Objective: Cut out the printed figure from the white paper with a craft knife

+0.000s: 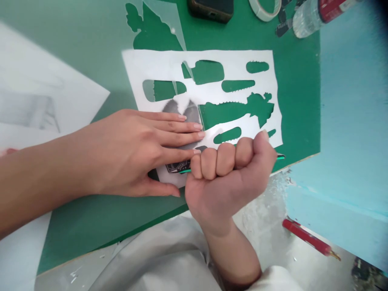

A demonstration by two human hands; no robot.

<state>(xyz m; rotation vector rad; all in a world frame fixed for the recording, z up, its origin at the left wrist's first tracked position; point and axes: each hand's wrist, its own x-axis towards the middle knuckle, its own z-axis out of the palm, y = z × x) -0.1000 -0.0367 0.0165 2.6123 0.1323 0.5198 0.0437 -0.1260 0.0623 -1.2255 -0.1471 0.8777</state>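
My left hand (136, 151) lies flat, fingers stretched out, pressing a white paper sheet (230, 58) onto the green cutting mat (297, 101). The sheet has several shapes cut out of it, and a grey printed picture (182, 109) shows beside my fingertips. My right hand (230, 173) is a fist wrapped round a thin green craft knife (280, 157); its ends stick out on both sides of the fist, at the sheet's lower edge.
A phone (211, 9), a tape roll (264, 10) and a plastic bottle (315, 14) lie at the mat's far edge. White papers (45, 101) lie at left. A light blue board (354, 121) is on the right. A red pen (309, 237) lies on the floor.
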